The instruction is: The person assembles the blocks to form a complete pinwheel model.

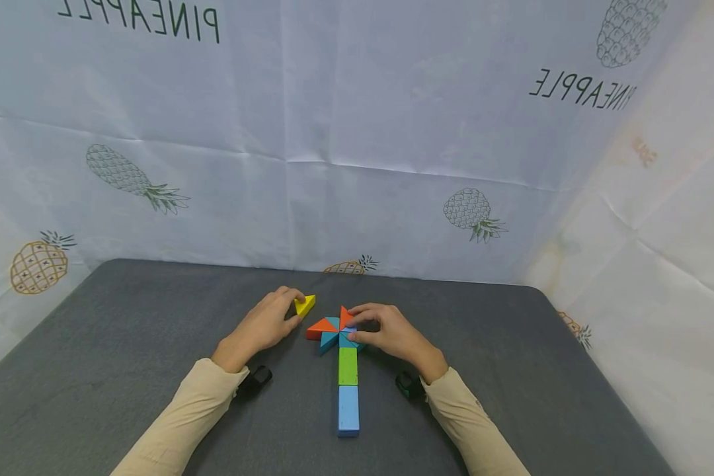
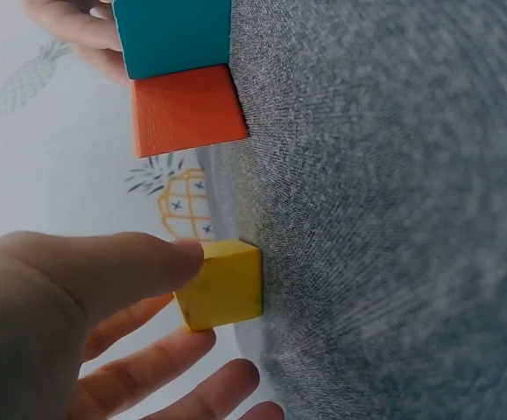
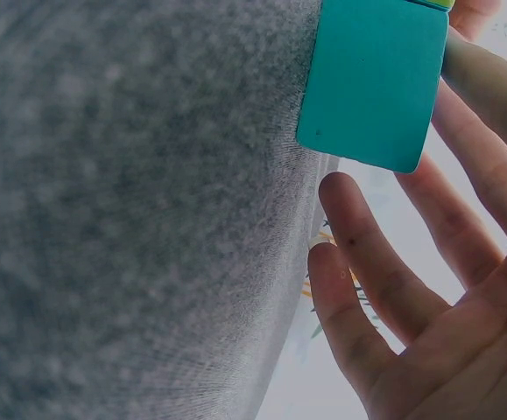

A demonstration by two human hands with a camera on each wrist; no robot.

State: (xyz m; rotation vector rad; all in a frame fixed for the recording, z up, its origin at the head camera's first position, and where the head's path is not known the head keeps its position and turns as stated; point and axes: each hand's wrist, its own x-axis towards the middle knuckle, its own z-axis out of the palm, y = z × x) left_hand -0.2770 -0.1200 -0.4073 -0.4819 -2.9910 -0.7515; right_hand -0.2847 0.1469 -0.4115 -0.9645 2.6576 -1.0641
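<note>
In the head view my left hand (image 1: 268, 320) pinches a yellow triangular block (image 1: 306, 306) resting on the table. Up close in the left wrist view, the thumb lies against the yellow block (image 2: 222, 284), with fingers behind it. My right hand (image 1: 393, 332) is at a pinwheel of triangular blocks, its thumb and forefinger around a light blue block (image 1: 349, 329). The pinwheel also has orange blocks (image 1: 321, 326) and teal blocks (image 1: 328, 340). Some right-side pieces are partly hidden by the hand. A teal block (image 3: 371, 87) stands beside my spread fingers in the right wrist view.
Below the pinwheel, a green rectangular block (image 1: 348, 367) and a blue rectangular block (image 1: 348, 410) form a straight column towards me. The dark grey table (image 1: 125, 370) has rounded far corners. A pineapple-print cloth (image 1: 363, 132) hangs behind it.
</note>
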